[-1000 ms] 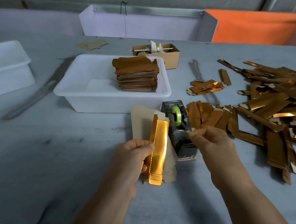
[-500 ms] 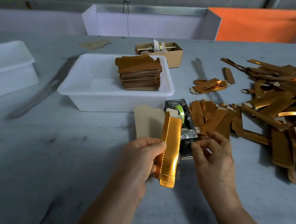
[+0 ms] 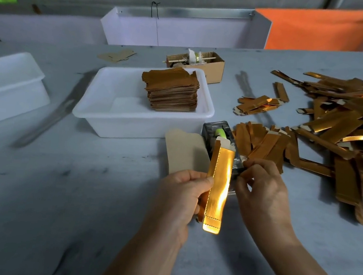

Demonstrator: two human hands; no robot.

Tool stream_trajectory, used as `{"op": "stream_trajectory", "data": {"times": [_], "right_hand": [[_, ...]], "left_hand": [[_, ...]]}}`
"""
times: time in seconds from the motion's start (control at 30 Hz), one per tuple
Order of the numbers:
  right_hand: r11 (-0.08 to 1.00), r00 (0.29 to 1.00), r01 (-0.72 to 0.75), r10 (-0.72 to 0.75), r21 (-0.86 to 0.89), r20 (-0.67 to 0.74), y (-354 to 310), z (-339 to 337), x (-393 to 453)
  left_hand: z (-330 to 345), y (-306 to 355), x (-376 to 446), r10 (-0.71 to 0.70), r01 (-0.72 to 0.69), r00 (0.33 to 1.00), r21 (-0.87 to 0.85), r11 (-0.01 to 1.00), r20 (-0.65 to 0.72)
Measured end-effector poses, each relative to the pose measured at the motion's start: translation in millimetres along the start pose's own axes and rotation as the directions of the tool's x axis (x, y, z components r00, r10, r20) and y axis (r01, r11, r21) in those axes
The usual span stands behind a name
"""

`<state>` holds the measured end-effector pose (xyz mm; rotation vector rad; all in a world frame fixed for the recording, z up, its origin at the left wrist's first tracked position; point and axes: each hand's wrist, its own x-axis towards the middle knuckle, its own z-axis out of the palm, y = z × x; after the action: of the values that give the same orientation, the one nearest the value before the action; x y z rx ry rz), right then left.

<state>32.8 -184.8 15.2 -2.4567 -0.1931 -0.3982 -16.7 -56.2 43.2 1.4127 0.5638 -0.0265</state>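
We record the left hand [image 3: 182, 195], near-left of the grey tape dispenser with green roll [image 3: 211, 129], fingers pinching the long gold-foil card sleeve [image 3: 218, 186]. Its long axis points at the dispenser. The right hand [image 3: 264, 191] is just beside the sleeve, fingertips pressed together at the dispenser's near end. Whether tape lies between them we cannot tell.

1. We see dim, cool light over the grey tabletop [image 3: 36, 189]; shadows are soft.
2. Glare flares on the long gold foil carton [image 3: 218, 186].
3. Our wide lens bends the edges; detail is slightly soft.
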Motion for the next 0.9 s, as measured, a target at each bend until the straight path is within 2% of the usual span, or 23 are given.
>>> {"op": "stream_trajectory", "data": {"times": [0.2, 0.37, 0.4, 0.47, 0.53, 0.63, 0.8, 0.9], "right_hand": [[1.0, 1.0, -0.001, 0.001, -0.016, 0.013, 3.8, -4.6, -0.7], [0.976, 0.995, -0.099, 0.1, 0.196, 0.008, 9.5, -21.0, -15.5], [0.942, 0.987, -0.16, 0.152, 0.295, 0.049, 7.6, -27.9, -16.2], [0.789, 0.947, -0.312, 0.212, 0.529, 0.241, -3.6, -45.5, -14.3], [0.701, 0.905, -0.36, 0.102, 0.616, 0.412, -17.9, -61.0, -10.6], [0.722, 0.869, -0.301, -0.061, 0.623, 0.491, -29.2, -68.8, -4.8], [0.856, 0.885, -0.107, -0.15, 0.506, 0.441, -29.5, -64.6, 1.6], [0.883, 0.9, -0.032, -0.177, 0.468, 0.397, -29.3, -62.6, 1.2]], "left_hand": [[-0.1, 1.9, -4.2, 0.001, 0.0, 1.0, -0.016, 1.0, 0.027], [-3.3, 1.5, -4.8, 0.006, -0.007, 1.0, 0.03, 1.0, 0.024], [-3.3, 2.2, -4.5, -0.002, 0.002, 1.0, 0.021, 1.0, 0.023], [-1.6, 5.1, -4.7, -0.038, 0.041, 0.998, -0.057, 0.998, 0.045], [0.4, 7.6, -5.2, -0.059, 0.068, 0.995, -0.114, 0.991, 0.082], [2.1, 10.1, -6.9, -0.039, 0.053, 0.991, -0.112, 0.992, 0.127], [2.0, 13.3, -9.3, -0.036, 0.041, 0.991, -0.039, 0.998, 0.131], [2.4, 14.2, -10.9, -0.037, 0.043, 0.99, -0.039, 0.998, 0.133]]}}
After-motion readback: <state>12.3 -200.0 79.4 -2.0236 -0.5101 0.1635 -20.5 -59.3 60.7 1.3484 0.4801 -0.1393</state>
